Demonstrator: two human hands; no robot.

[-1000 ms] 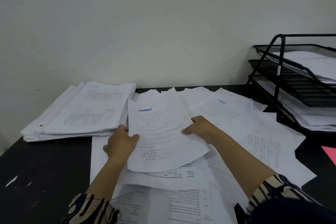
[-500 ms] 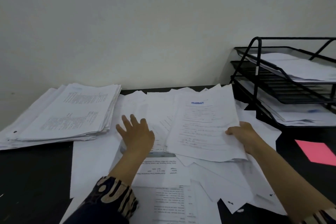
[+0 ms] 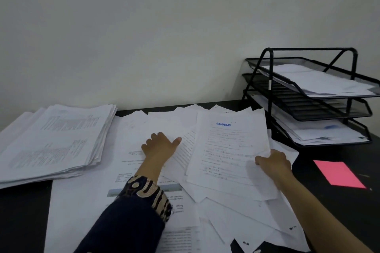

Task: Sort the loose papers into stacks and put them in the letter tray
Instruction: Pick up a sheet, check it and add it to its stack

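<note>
Loose papers (image 3: 144, 170) sprawl across the lower middle of the frame, light, floppy and prone to sliding. The letter tray (image 3: 308, 107) sits at right. Right hand (image 3: 274, 162) pinches the stamped sheet (image 3: 230, 150) by its edge, a decent hold; left hand (image 3: 159, 147) presses flat, fingers spread, on the pile.

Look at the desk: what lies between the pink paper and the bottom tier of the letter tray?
In the head view, only bare black desk lies between the pink paper and the letter tray; the loose sheets' edge stops further left.
</note>
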